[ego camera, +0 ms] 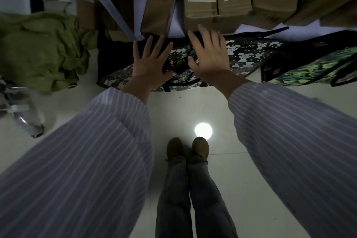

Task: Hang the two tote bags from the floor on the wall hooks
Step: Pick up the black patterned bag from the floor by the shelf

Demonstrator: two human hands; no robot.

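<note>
A black tote bag with a white cartoon print (247, 54) lies flat on the pale floor, right below a row of cardboard boxes. To its right lies a second tote with a green camouflage print and black trim (313, 69). My left hand (150, 64) hovers over the left part of the black bag, fingers spread, holding nothing. My right hand (210, 54) is over the bag's middle, fingers apart too, also holding nothing. Whether the palms touch the bag is unclear. No wall hooks are in view.
Cardboard boxes (216, 0) are stacked behind the bags on a metal shelf frame (108, 4). A crumpled olive-green cloth (42, 50) lies at the left, with a clear plastic bottle (25, 118) beneath it. My feet (187, 149) stand on tiled floor by a bright light reflection.
</note>
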